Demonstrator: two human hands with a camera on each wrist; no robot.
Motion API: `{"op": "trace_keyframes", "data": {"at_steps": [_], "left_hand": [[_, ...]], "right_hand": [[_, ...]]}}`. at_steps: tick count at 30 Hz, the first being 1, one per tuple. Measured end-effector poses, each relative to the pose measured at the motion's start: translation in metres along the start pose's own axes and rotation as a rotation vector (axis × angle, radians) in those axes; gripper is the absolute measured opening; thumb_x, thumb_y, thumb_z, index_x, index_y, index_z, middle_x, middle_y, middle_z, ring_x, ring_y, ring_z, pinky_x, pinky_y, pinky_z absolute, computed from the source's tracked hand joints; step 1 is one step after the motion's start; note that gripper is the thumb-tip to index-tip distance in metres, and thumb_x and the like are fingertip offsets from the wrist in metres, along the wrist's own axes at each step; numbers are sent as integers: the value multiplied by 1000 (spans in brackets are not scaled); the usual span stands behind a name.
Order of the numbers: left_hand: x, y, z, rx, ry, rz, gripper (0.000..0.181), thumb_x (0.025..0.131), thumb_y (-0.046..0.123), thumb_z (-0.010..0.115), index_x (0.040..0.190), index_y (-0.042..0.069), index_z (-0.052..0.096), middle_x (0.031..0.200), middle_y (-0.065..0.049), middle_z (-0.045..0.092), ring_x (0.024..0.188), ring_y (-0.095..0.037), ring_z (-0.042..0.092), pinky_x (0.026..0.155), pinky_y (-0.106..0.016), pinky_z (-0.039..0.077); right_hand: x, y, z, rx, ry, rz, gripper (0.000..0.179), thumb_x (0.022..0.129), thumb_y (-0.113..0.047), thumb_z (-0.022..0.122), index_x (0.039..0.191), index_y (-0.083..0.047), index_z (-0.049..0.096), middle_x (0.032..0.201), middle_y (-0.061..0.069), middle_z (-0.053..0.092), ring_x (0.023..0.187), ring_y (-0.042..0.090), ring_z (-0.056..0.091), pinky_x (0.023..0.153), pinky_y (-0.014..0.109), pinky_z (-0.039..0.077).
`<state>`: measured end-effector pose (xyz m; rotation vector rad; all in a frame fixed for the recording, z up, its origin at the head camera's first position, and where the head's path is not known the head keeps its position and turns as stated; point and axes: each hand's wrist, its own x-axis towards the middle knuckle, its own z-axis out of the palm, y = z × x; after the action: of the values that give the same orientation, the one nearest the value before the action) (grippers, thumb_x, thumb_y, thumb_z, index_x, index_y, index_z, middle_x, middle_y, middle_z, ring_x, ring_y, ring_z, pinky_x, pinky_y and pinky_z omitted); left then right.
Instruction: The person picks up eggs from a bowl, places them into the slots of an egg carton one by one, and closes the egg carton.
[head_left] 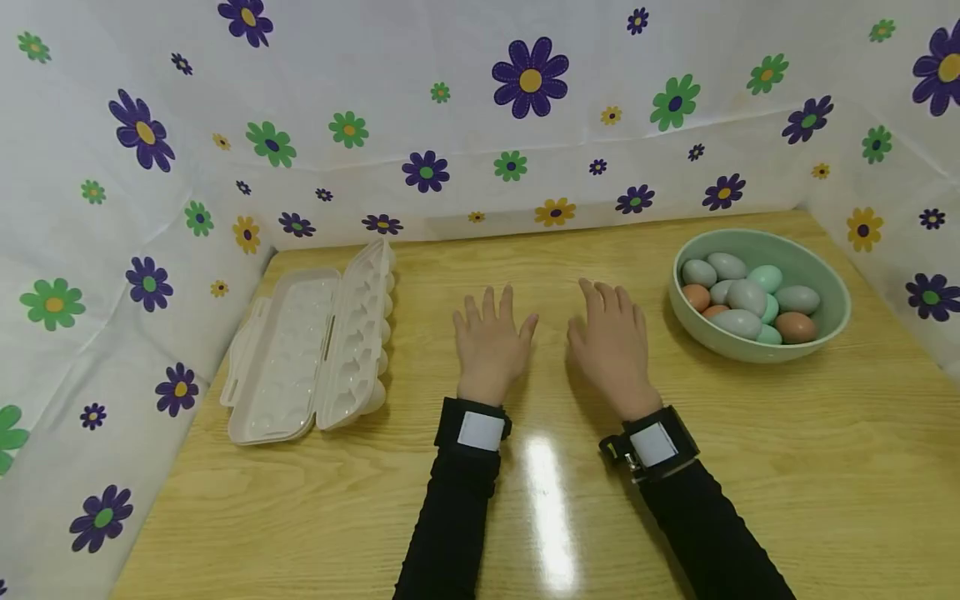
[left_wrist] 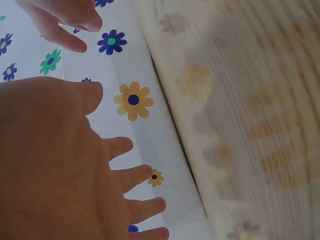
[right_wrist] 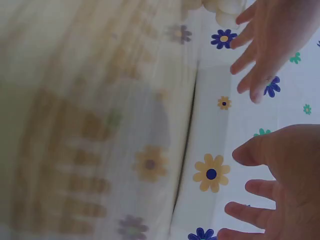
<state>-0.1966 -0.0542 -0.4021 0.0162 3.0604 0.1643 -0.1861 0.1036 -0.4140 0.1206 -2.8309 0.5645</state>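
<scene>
Side by side over the middle of the wooden table, both hands hold nothing. My left hand (head_left: 491, 350) has its fingers spread and straight, with the thumb out to the right. Fingers pointing forward and slightly bent, my right hand (head_left: 612, 346) is a short way to its right. To the left stands an egg carton (head_left: 288, 354), its lid raised and its cups showing no eggs. At the right a pale green bowl (head_left: 757, 352) holds several eggs (head_left: 746, 297) in grey, mint and brown. The left wrist view shows the left hand (left_wrist: 55, 160) palm-side down over the table.
A white cloth with printed flowers (head_left: 530, 79) hangs behind the table and along both sides. The wooden table (head_left: 315, 517) is glossy, with a bright reflection between the forearms. Black straps with white patches (head_left: 482, 430) circle the wrists.
</scene>
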Motion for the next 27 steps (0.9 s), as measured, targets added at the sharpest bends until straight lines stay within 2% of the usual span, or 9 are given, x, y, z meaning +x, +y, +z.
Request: {"op": "trace_keyframes", "data": {"at_steps": [3,7,13,18,22,27], "left_hand": [[2,2,1,1,6,12,66,97,58,18,152,23,14,157,-8,19,144,-37,13,114,-55,14],[3,5,1,-20,-26,32,66,97,59,18,152,24,14,157,-8,18,145,-37,13,114,-55,14],[3,6,1,-24,-56,31,66,96,59,17,152,24,12,158,-8,17,145,-36,11,115,-54,12],[2,6,1,5,-59,29,66,97,59,16,152,24,11,157,-8,18,145,-37,13,115,-54,13],[1,6,1,39,-68,26,65,97,59,15,152,25,10,157,-8,18,144,-37,13,115,-54,14],[-1,8,0,57,-86,33,66,97,59,14,153,25,9,158,-8,18,145,-36,13,115,-54,13]], "right_hand": [[6,1,-6,0,55,3,51,91,-23,58,138,-7,44,131,22,51,121,41,46,96,55,39],[11,5,-20,33,91,10,44,91,-17,56,132,-1,49,126,24,53,112,41,51,88,53,45],[17,11,-52,48,133,25,38,92,-15,53,126,2,53,123,25,53,107,42,52,83,52,45],[21,23,-78,43,119,98,38,94,-17,49,126,3,52,123,26,51,109,44,49,85,54,44],[23,35,-92,64,99,156,42,95,-19,46,129,5,48,126,28,48,113,46,45,89,57,40],[22,52,-101,48,79,212,41,93,-17,46,127,6,48,125,30,46,113,49,43,89,60,38]]}}
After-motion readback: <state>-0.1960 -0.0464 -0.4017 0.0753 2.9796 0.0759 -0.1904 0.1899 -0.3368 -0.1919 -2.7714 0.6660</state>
